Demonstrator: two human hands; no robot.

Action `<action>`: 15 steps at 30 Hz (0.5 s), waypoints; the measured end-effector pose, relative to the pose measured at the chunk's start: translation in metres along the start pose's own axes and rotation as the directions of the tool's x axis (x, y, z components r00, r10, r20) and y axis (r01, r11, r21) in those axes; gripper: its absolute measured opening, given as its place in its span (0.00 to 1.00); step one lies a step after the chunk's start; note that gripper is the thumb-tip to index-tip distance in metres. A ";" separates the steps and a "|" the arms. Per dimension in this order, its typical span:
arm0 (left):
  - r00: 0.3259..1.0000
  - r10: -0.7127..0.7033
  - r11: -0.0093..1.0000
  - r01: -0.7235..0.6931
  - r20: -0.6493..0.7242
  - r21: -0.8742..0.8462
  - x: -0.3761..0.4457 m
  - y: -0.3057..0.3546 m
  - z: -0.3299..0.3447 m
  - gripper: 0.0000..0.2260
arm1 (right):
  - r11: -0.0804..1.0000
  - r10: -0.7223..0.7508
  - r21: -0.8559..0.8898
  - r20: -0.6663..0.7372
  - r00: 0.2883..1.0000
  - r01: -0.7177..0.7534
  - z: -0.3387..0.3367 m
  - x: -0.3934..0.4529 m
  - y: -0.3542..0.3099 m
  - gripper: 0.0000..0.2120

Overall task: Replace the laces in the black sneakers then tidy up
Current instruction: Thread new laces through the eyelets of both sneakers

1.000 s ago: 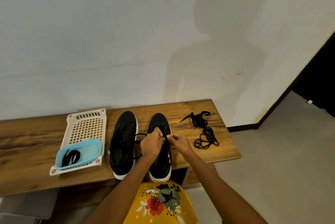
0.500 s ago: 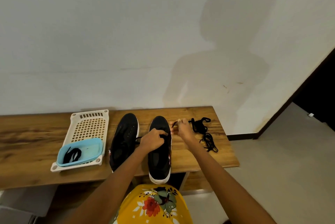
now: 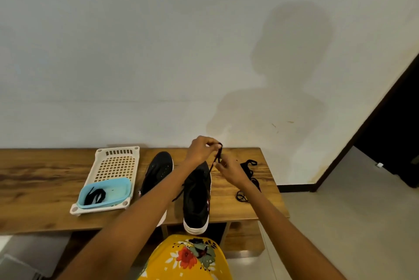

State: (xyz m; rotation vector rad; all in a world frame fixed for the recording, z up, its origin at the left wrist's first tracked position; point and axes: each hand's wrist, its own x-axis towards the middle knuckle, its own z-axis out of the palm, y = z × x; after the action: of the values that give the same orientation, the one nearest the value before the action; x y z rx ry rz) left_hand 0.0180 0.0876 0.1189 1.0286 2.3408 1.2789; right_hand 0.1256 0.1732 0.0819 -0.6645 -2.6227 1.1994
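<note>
Black sneakers (image 3: 197, 191), mid-bench beside white tray (image 3: 115, 166): lacing underway. Lace (image 3: 215, 162) pulled up taut, pinched high by left hand (image 3: 201, 150), lower by right hand (image 3: 229, 172). Next, probably: threading another eyelet.

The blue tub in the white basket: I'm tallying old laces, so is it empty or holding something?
Not empty: the blue tub holds a bundled black lace.

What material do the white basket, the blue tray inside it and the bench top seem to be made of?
White basket: most likely matte moulded plastic, given its even grid of holes. Blue tray: smooth plastic, with thin rounded walls. Bench top: wood or wood-look laminate, showing brown grain; which one is unclear.
</note>
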 end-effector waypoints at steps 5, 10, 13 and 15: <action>1.000 0.019 0.986 -0.021 -0.014 -0.165 -0.006 0.012 -0.009 0.07 | 0.949 0.097 0.314 -0.257 0.962 -0.012 -0.001 0.004 -0.030 0.13; 0.992 -0.122 0.991 0.120 -0.034 -0.062 -0.019 -0.035 -0.019 0.07 | 0.910 0.152 0.415 -0.306 0.940 -0.012 -0.015 0.011 -0.035 0.10; 0.959 -0.283 0.957 0.280 0.027 0.072 -0.033 -0.075 -0.009 0.09 | 0.893 0.212 0.447 -0.312 0.926 -0.054 -0.005 0.012 -0.025 0.10; 0.946 -0.321 0.940 0.312 0.043 0.137 -0.045 -0.095 0.001 0.12 | 0.886 0.286 0.440 -0.277 0.917 -0.143 0.008 0.015 -0.012 0.11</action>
State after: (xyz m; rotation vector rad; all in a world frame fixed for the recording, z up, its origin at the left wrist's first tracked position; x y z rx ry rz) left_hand 0.0069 0.0229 0.0365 0.6764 2.4403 0.9703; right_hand 0.1061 0.1677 0.0849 -0.9919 -1.9688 1.4898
